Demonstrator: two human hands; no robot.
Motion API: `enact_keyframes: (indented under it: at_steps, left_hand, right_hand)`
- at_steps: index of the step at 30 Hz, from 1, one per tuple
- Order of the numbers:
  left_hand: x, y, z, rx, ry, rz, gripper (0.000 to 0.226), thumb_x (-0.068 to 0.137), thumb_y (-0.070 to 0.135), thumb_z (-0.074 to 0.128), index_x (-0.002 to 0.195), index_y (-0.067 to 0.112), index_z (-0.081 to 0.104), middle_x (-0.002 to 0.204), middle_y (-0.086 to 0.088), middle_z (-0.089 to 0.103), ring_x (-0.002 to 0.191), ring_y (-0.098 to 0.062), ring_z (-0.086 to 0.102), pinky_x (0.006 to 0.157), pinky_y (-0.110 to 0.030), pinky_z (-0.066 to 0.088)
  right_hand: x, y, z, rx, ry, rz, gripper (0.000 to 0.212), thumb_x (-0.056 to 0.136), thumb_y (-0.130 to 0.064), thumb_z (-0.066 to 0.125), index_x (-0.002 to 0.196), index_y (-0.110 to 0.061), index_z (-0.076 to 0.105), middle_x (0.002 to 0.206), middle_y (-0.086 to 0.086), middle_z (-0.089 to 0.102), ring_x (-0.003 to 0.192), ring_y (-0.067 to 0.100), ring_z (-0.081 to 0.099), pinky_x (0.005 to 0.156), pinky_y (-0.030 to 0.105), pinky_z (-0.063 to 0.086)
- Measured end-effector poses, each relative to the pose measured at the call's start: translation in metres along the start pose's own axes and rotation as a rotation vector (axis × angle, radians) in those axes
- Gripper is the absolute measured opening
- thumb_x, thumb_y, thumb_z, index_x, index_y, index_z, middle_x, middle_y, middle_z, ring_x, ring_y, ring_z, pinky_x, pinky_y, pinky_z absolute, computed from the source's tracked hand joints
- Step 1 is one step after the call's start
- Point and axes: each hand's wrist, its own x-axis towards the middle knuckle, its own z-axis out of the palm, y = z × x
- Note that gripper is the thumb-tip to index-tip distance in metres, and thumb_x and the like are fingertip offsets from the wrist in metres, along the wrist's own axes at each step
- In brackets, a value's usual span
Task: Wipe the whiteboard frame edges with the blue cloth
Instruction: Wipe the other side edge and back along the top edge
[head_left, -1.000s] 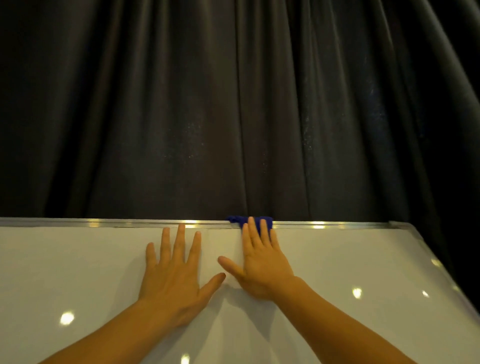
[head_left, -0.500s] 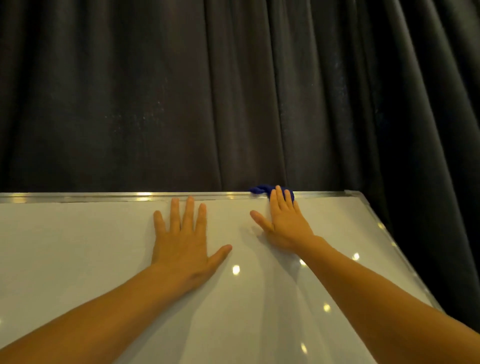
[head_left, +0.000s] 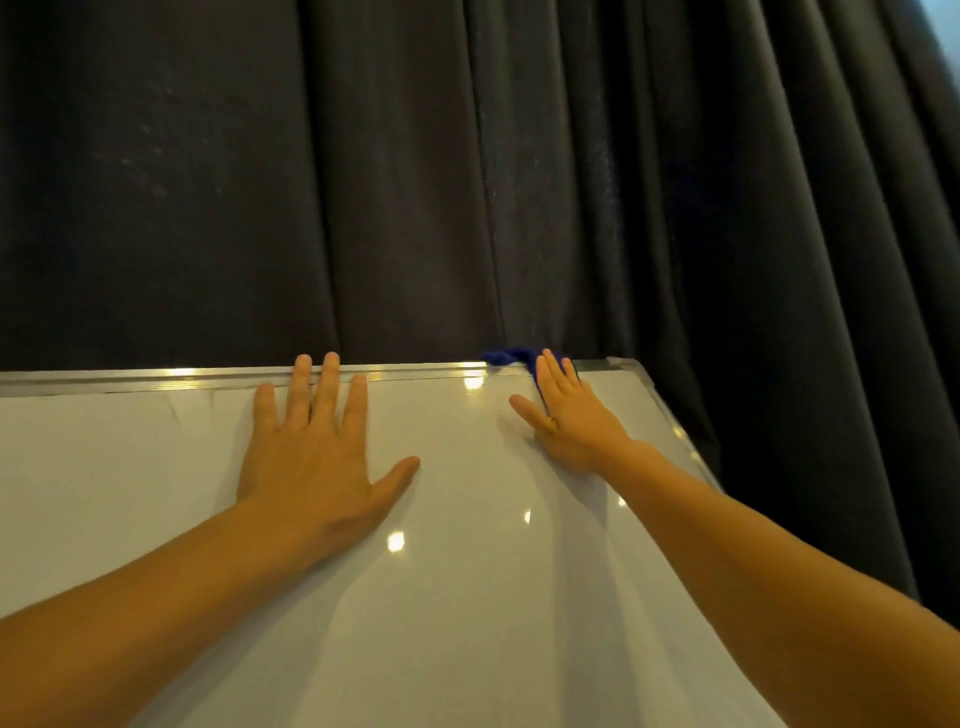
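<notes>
near the frame corner, right hand presses blue cloth.

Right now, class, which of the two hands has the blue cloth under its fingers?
The right hand, near the frame's far right corner, presses the blue cloth; the left hand lies flat on bare whiteboard.

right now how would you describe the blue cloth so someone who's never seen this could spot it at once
Start at the white whiteboard lying in front of the dark curtain, and follow its silver frame along the far edge toward the right corner. There, under the fingers of the right hand, sits the blue cloth, a small crumpled wad. It is the only deep blue thing in view.
</notes>
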Motion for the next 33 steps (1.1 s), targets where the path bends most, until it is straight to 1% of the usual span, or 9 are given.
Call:
enact_keyframes:
  at_steps: [2,4,9,13,17,20,23,28,33]
  left_hand:
    - [0.005,0.013,0.002,0.01,-0.013,-0.022,0.109,0.064,0.082,-0.013,0.15,0.016,-0.015,0.157,-0.011,-0.025,0.143,-0.034,-0.025,0.117,-0.056,-0.006]
    - [0.011,0.035,0.003,0.001,-0.041,-0.038,0.107,0.067,0.083,-0.007,0.15,0.015,-0.015,0.157,-0.013,-0.025,0.143,-0.035,-0.025,0.115,-0.058,-0.007]
    - [0.035,0.118,0.022,0.056,-0.112,-0.021,0.099,0.08,0.079,0.012,0.148,0.015,-0.021,0.157,-0.015,-0.025,0.143,-0.037,-0.023,0.114,-0.063,-0.005]
    - [0.041,0.134,0.035,0.042,-0.084,-0.046,0.105,0.067,0.085,-0.002,0.143,0.019,-0.031,0.155,-0.012,-0.032,0.141,-0.039,-0.026,0.113,-0.063,-0.009]
    - [0.041,0.14,0.04,0.026,-0.006,-0.033,0.1,0.065,0.088,-0.009,0.136,0.024,-0.037,0.155,-0.009,-0.033,0.14,-0.038,-0.031,0.114,-0.06,-0.01]
    - [0.041,0.148,0.041,0.06,-0.009,-0.089,0.102,0.065,0.088,-0.01,0.139,0.023,-0.034,0.156,-0.011,-0.03,0.14,-0.04,-0.028,0.114,-0.061,-0.009]
    - [0.042,0.148,0.041,0.077,-0.016,-0.157,0.106,0.066,0.089,-0.002,0.145,0.022,-0.028,0.155,-0.011,-0.032,0.14,-0.041,-0.027,0.113,-0.063,-0.008]
    - [0.032,0.143,0.035,0.012,-0.013,-0.116,0.104,0.064,0.088,-0.006,0.145,0.027,-0.026,0.155,-0.005,-0.032,0.14,-0.036,-0.03,0.114,-0.059,-0.013]
    - [0.037,0.154,0.036,0.044,-0.018,-0.135,0.106,0.065,0.088,-0.002,0.147,0.025,-0.024,0.155,-0.008,-0.032,0.14,-0.039,-0.029,0.113,-0.06,-0.014]
  right_hand:
    - [0.009,0.003,0.004,0.033,0.03,0.009,0.087,0.093,-0.068,0.025,0.155,-0.013,-0.004,0.165,0.004,-0.008,0.15,0.025,-0.012,0.12,0.039,-0.002]
    - [0.011,-0.016,0.015,0.043,0.037,-0.109,0.091,0.09,-0.073,0.022,0.155,-0.014,-0.002,0.165,0.004,-0.006,0.15,0.026,-0.012,0.119,0.038,-0.006]
    - [0.017,-0.011,0.032,0.034,0.01,-0.408,0.093,0.082,-0.083,0.008,0.154,-0.026,-0.003,0.164,-0.008,-0.006,0.145,0.008,-0.017,0.113,0.029,-0.012]
    - [0.028,0.076,0.014,0.016,0.013,-0.287,0.093,0.083,-0.081,0.011,0.155,-0.024,-0.006,0.164,-0.006,-0.01,0.149,0.015,-0.014,0.121,0.039,-0.003]
    - [0.025,0.138,0.002,0.012,0.005,-0.152,0.099,0.079,-0.086,0.009,0.154,-0.024,-0.01,0.163,-0.009,-0.015,0.148,0.014,-0.018,0.117,0.031,-0.009]
    - [0.023,0.109,0.012,0.084,-0.009,-0.224,0.112,0.07,-0.092,0.003,0.155,-0.019,-0.007,0.164,-0.003,-0.012,0.148,0.021,-0.018,0.118,0.037,-0.008]
    - [0.015,0.085,0.024,0.07,-0.031,-0.339,0.106,0.075,-0.089,0.003,0.155,-0.02,-0.006,0.164,-0.003,-0.01,0.148,0.02,-0.016,0.112,0.033,-0.012]
    - [0.022,0.143,-0.005,-0.099,-0.036,-0.281,0.09,0.089,-0.076,0.016,0.154,-0.019,-0.009,0.164,-0.003,-0.012,0.149,0.019,-0.015,0.119,0.035,-0.008]
    - [0.015,0.113,-0.003,0.198,-0.073,-0.231,0.083,0.096,-0.064,0.028,0.155,-0.015,-0.001,0.165,0.001,-0.007,0.149,0.022,-0.014,0.119,0.039,0.0]
